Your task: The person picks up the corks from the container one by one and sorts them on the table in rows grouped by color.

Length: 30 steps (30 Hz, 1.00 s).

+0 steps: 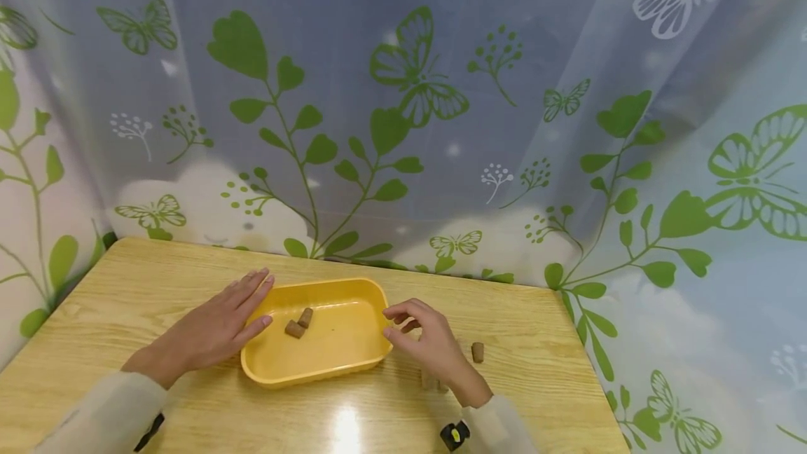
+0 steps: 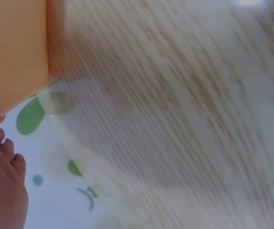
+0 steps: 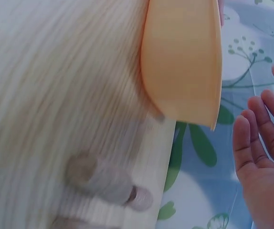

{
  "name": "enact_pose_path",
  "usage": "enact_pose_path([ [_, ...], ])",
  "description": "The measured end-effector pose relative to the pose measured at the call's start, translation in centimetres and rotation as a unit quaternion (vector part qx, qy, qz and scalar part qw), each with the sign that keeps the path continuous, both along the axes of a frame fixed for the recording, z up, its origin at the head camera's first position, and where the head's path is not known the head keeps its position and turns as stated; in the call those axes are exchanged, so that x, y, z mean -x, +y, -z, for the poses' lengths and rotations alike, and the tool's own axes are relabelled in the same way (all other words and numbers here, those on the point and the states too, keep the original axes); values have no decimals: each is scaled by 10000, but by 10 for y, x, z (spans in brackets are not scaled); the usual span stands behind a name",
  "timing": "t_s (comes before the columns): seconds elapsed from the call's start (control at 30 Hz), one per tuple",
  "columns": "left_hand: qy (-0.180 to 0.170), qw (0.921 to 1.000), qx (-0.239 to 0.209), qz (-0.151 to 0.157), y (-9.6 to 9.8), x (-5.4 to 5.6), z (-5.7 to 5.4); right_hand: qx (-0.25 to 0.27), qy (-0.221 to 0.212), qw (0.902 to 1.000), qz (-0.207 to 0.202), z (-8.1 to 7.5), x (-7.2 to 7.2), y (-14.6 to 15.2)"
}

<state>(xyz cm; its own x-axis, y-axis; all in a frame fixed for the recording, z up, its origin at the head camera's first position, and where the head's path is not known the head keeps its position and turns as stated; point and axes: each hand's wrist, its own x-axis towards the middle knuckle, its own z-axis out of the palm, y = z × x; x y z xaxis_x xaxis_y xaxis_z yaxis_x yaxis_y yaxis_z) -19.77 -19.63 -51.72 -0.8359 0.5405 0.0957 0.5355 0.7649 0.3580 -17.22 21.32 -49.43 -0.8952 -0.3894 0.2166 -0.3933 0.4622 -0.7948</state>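
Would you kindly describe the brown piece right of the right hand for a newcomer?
On the wooden table, find the yellow tray. Past its right end and the right hand is the brown piece, separate from the tray's pair and unobscured, unlike the pieces half-hidden behind that hand.

Free rm abv tray (image 1: pixel 337 343); brown pcs (image 1: pixel 478 352) R.

I am wearing a pale left sleeve (image 1: pixel 104 412) and matching right sleeve (image 1: pixel 501 427); a black band (image 1: pixel 150 431) is showing beside the left, a black device (image 1: pixel 447 438) (it is bearing a yellow-green mark (image 1: pixel 456 434)) beside the right.
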Motion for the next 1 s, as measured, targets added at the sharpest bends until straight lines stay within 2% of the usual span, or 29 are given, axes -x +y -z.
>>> enact_pose_path([
  [0.27, 221, 9994, 194, 178, 0, -1, 3, -38, -106, 9996, -273, -4, 10, -27],
  [0.57, 84, 9993, 301, 182, -1, -1, 5, -348, -163, 9983, -445, -6, 20, -52],
  [1.0, 129, 9986, 470, 194, 1, -2, 1, -504, -394, 9963, -576, -9, 37, -79],
])
